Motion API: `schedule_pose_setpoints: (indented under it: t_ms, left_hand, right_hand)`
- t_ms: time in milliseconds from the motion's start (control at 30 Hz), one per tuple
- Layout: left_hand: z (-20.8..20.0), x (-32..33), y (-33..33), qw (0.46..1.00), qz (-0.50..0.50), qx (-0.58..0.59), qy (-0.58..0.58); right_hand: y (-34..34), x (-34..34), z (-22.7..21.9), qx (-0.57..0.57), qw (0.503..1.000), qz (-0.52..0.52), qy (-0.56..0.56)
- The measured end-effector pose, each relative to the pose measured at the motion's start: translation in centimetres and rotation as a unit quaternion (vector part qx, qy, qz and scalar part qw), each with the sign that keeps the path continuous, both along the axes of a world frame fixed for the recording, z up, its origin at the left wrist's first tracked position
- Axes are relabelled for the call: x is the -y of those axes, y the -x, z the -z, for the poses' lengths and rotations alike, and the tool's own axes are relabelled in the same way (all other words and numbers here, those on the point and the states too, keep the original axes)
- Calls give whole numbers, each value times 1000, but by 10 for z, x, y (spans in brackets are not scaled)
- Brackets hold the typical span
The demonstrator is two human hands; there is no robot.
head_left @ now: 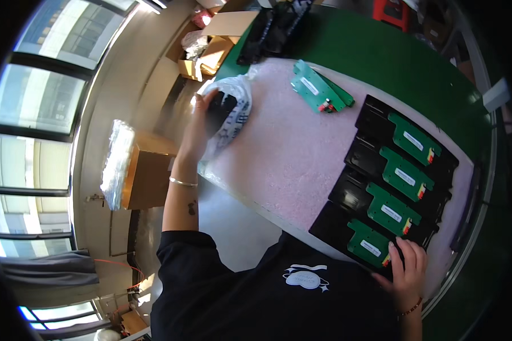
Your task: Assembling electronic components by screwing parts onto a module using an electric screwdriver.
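At the left end of the padded table, my left hand reaches to the mouth of a clear plastic bag with black contents. Its fingers are partly hidden there, so their grip cannot be made out. My right hand lies with fingers stretched and apart over the corner of the nearest black panel, beside the red and yellow connector of a green circuit board. Further black panels line up away from me. Each bears a green board with a white label.
Two overlapping loose green boards lie on the pink foam sheet. Black bags rest on the green tabletop behind. Left of the table stand a cardboard box and an open carton. A red stool is at the back.
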State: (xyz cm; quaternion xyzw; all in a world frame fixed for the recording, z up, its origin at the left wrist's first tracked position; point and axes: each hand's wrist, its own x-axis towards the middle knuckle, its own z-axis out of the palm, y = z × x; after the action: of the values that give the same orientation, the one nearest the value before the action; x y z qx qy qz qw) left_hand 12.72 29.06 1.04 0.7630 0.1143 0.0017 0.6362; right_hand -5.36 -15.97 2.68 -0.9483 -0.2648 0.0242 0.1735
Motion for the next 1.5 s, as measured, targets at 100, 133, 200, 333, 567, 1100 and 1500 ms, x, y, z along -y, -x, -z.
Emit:
schedule_pose_setpoints:
  t_ms: [100,133,200,333,567,1100,1500]
  left_hand:
    - [-10,21,12,999,1,-15,37]
    - [-20,32,19,1000,12,20,18]
    - [-42,54,28,993,23,109,-31]
    - [-52,159,48,936,298,146,-118]
    - [-21,253,65,736,503,300,-340]
    - [-20,258,55,715,541,272,-349]
    - [-40,243,47,769,414,386,-296]
  right_hand:
    - [-4,-5,-8,37,999,-24,4]
    - [-7,-4,-14,24,1000,-15,-7]
    - [-19,4,-19,12,1000,9,-15]
    - [-50,22,-20,73,994,55,-65]
    - [-84,32,-5,134,987,47,-77]
    - [-167,36,-5,68,997,15,-20]
    - [-162,37,-21,132,990,32,-23]
